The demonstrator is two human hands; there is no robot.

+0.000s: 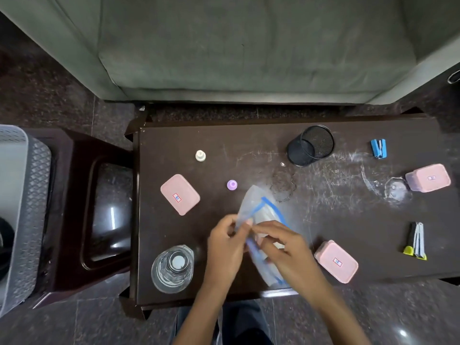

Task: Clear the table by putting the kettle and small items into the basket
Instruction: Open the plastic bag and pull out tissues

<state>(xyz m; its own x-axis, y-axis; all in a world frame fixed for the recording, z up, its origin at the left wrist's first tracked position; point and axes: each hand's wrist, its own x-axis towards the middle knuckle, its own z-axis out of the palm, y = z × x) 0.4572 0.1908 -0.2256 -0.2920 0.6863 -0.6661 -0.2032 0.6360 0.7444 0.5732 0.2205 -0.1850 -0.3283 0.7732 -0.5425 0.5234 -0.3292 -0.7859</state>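
Both hands hold a clear zip bag [258,210] with a blue seal strip above the dark table [224,145]. My left hand [226,247] pinches its left edge; my right hand [283,247] grips its opening from the right. Three pink lidded boxes lie on the table: one left [179,194], one near right [336,261], one far right [428,178]. A small white cap [200,155] and a purple cap [232,185] sit left of centre. The grey basket [22,195] stands at the left edge on a stool. No kettle is visible.
A clear glass jar [173,268] stands at the table's near left corner. A black mesh pen cup [310,145] lies tipped over at the back. A blue clip [378,148] and a yellow-tipped tool [415,241] lie at right. A grey sofa [249,46] lies beyond.
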